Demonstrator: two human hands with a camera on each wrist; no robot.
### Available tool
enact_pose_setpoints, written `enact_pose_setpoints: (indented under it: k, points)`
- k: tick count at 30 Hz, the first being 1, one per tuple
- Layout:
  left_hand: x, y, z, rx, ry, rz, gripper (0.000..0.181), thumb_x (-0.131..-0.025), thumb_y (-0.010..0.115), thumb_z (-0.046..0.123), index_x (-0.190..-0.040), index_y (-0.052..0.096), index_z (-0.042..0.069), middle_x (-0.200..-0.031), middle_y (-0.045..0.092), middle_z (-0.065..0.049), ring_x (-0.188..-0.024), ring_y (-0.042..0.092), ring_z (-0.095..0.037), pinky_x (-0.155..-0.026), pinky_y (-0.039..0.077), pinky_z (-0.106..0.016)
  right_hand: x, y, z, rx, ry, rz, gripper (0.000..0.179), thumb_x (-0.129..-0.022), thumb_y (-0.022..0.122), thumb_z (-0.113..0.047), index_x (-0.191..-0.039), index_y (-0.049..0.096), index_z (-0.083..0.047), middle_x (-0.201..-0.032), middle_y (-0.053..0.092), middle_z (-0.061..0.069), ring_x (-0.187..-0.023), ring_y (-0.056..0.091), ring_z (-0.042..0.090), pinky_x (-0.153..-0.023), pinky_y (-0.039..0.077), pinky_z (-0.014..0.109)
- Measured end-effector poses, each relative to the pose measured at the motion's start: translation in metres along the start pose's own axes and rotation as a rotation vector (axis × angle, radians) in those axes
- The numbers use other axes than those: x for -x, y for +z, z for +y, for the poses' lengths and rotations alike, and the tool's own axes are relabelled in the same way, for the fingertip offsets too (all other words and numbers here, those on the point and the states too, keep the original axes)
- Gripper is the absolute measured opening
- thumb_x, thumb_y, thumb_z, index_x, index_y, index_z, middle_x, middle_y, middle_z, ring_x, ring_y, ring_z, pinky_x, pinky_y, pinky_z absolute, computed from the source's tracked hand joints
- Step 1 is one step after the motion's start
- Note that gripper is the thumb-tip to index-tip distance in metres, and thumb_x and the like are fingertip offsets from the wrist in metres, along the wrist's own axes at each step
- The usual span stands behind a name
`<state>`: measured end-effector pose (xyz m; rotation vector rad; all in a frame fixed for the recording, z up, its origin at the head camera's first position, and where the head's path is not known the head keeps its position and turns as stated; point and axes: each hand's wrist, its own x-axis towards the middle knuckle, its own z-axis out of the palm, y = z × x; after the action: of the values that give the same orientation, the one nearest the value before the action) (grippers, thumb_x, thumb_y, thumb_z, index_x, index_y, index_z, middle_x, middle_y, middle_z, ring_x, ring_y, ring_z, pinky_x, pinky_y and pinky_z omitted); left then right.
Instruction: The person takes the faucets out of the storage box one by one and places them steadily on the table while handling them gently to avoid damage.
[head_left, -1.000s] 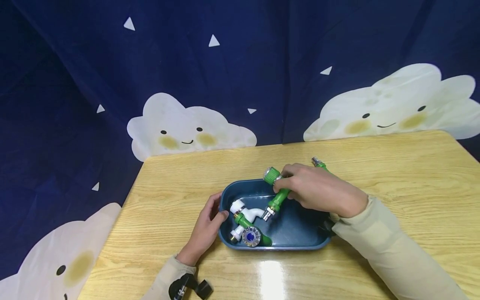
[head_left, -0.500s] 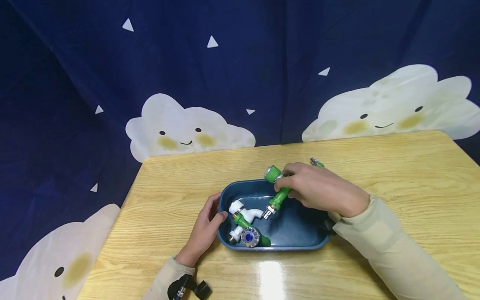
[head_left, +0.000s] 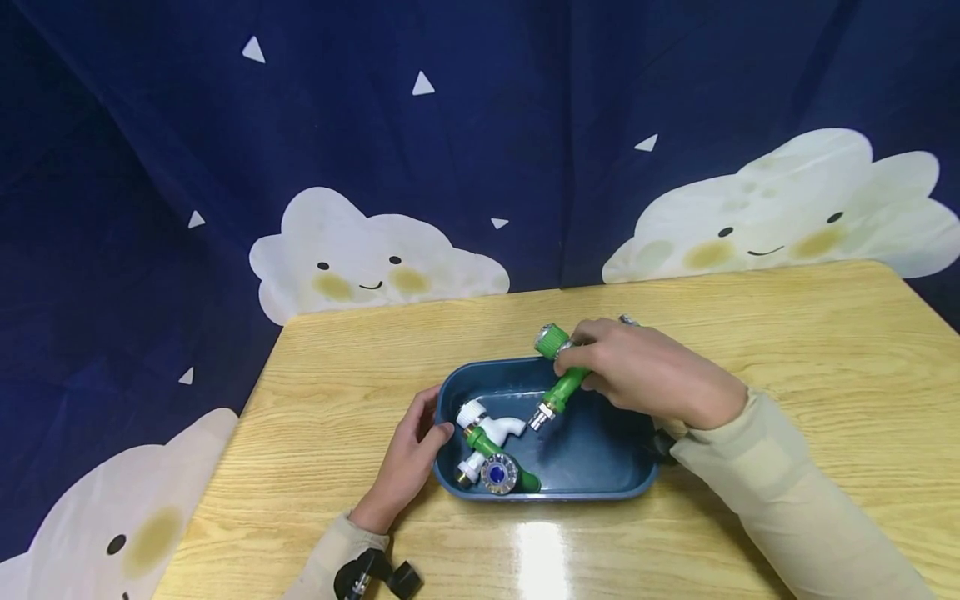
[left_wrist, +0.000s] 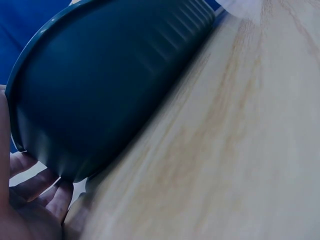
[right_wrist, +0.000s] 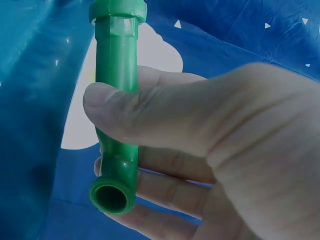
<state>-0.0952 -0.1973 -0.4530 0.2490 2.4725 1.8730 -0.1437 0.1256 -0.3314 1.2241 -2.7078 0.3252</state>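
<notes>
My right hand [head_left: 648, 367] grips a green plastic tap [head_left: 564, 387] over a dark blue tub [head_left: 585, 495], its metal nozzle slanting down into the tub. In the right wrist view, the thumb presses across the green tap's body [right_wrist: 117, 55], and its open pipe end faces the camera. At the tub's left end is my left hand [head_left: 408, 467], thumb over the rim and fingers against the outer wall [left_wrist: 100, 85]. A white tap [head_left: 504, 428] lies inside on the left, crossed by another green tap with a blue-centred knob [head_left: 499, 474].
Behind my right hand, a small metal tip [head_left: 628, 320] shows on the wooden table [head_left: 360, 358]; the hand covers the rest of it. A dark blue curtain [head_left: 555, 125] with clouds hangs along the table's far edge.
My right hand has lifted the green tap slightly up and to the right, its nozzle drawing away from the white tap. The left hand keeps its hold on the tub.
</notes>
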Motion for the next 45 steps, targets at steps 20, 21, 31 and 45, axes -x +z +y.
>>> enact_pose_setpoints:
  k: [20,21,31,45]
  points:
    - [0.0,0.0,-0.001,-0.01,-0.011,0.012,0.047,-0.099,0.054,0.008,-0.146,0.052,0.017,-0.14,0.062,-0.011,-0.122,0.058,-0.022,-0.1,0.048,-0.021,0.003,-0.007,0.012,-0.026,0.05,-0.01,0.033,-0.08,0.086,-0.006,-0.104,0.077,-0.027,-0.105,0.071,0.002,-0.093,0.065,0.017,-0.077,0.06,0.04]
    - [-0.001,0.0,-0.001,-0.01,-0.012,0.011,0.047,-0.099,0.054,0.008,-0.146,0.052,0.017,-0.14,0.061,-0.011,-0.123,0.058,-0.022,-0.1,0.048,-0.021,0.003,-0.007,0.013,-0.025,0.051,-0.01,0.033,-0.08,0.087,-0.006,-0.104,0.077,-0.027,-0.105,0.072,0.003,-0.093,0.066,0.018,-0.078,0.06,0.04]
    - [0.0,-0.001,-0.002,-0.007,0.002,0.005,0.047,-0.1,0.054,0.007,-0.146,0.052,0.016,-0.14,0.061,-0.012,-0.119,0.059,-0.015,-0.098,0.05,-0.022,0.005,-0.01,0.016,-0.024,0.084,-0.016,0.035,-0.08,0.086,-0.004,-0.107,0.078,-0.025,-0.11,0.073,0.006,-0.097,0.068,0.022,-0.083,0.061,0.045]
    - [-0.001,0.0,-0.002,-0.01,-0.003,0.01,0.047,-0.1,0.054,0.007,-0.146,0.052,0.017,-0.141,0.061,-0.011,-0.124,0.057,-0.02,-0.102,0.047,-0.02,0.008,-0.013,0.023,-0.028,0.111,0.006,0.036,-0.08,0.086,-0.004,-0.107,0.079,-0.027,-0.109,0.073,0.006,-0.097,0.069,0.021,-0.082,0.061,0.046]
